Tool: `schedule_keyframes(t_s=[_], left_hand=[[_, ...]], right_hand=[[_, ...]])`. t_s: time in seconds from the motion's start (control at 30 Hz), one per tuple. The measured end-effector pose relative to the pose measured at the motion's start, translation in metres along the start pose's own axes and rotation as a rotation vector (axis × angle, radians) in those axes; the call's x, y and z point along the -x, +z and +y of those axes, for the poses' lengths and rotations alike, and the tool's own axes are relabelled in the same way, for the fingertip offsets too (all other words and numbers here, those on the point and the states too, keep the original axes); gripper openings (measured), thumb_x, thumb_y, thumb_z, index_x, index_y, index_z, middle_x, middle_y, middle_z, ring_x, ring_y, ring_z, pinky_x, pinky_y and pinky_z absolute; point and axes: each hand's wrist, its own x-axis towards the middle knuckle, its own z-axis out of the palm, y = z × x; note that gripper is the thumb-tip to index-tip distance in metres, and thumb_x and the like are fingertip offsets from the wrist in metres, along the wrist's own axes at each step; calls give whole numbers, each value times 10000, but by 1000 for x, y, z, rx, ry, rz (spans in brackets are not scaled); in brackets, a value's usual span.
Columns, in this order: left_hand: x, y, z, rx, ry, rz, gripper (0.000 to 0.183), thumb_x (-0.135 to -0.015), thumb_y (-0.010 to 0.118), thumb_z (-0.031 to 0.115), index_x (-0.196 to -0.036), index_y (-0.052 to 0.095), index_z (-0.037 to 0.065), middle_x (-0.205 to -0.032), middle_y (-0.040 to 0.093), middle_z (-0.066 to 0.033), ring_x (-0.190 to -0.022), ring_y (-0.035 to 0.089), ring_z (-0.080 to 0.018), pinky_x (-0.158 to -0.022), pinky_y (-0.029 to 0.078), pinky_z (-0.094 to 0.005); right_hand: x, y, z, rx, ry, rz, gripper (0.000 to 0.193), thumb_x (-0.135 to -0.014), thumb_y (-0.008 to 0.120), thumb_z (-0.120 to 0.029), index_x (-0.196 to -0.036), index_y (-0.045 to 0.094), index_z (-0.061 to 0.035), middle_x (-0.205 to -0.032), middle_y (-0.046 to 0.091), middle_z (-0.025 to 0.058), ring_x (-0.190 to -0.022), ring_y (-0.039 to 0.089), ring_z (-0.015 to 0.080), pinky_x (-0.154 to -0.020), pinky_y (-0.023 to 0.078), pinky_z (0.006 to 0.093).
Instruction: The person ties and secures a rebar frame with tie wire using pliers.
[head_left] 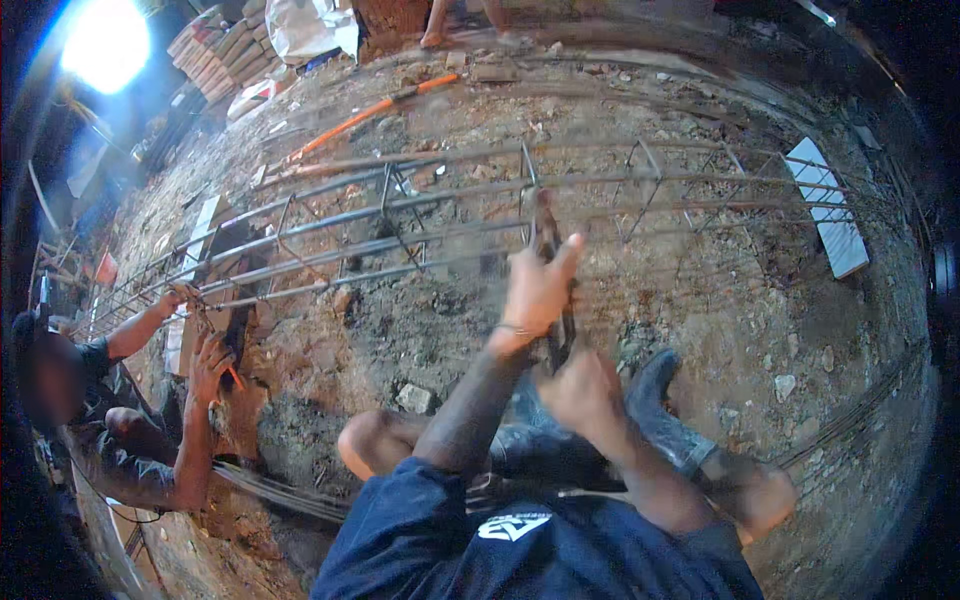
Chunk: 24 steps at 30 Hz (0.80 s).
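1. Two bare hands out front, one tool between them: the left hand (pixel 532 292) is wrapped round a dark long-handled tool (pixel 546 232), its top end up against the steel bar cage (pixel 386 207).
2. Right hand (pixel 585 392) is just nearer, by the tool's lower end. It's a smear of motion blur, so I can't tell if it's gripping.
3. One cage, two white supports: a right support (pixel 828 210) and a left support (pixel 203 235), cage running across both above the dirt floor (pixel 700 320).
4. One co-worker (pixel 130 400) at the left, two hands up by the cage's left end, plus one pair of feet (pixel 432 40) at the far edge, the rest cut off.
5. One orange pole (pixel 375 115) lies beyond the cage; one glaring lamp (pixel 105 50) at far left.
6. Hard to make out: tool tip, and the cage's right half, all streaky.
7. Cage looks long and skinny, grey-brown bars with squarish hoops spaced along them.
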Motion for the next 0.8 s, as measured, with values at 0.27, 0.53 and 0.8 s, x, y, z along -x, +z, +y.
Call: schedule_keyframes(t_s=[0.27,0.53,0.8], left_hand=[[-15,-2,-37,896,-98,-523,334,-863,597,348,-951,489,45,-739,469,18,-575,465,-69,-472,388,-224],[-12,-5,-26,1191,-347,-570,351,-895,515,433,-741,458,123,-577,367,57,-514,421,-77,-480,381,-257],[-5,14,-12,439,-245,-18,335,-872,556,411,-841,522,79,-627,491,0,-491,468,-111,-467,411,-264]], right_hand=[[-10,16,14,-165,-26,-15,330,-810,627,-317,-733,601,3,-567,567,202,-630,628,322,-539,490,395],[-2,-10,18,-445,-191,59,508,-729,701,-340,-1000,510,45,-646,595,122,-599,587,321,-635,491,424],[-8,1,12,140,209,17,577,-708,689,-405,-1005,478,43,-730,606,206,-694,614,405,-622,489,455]])
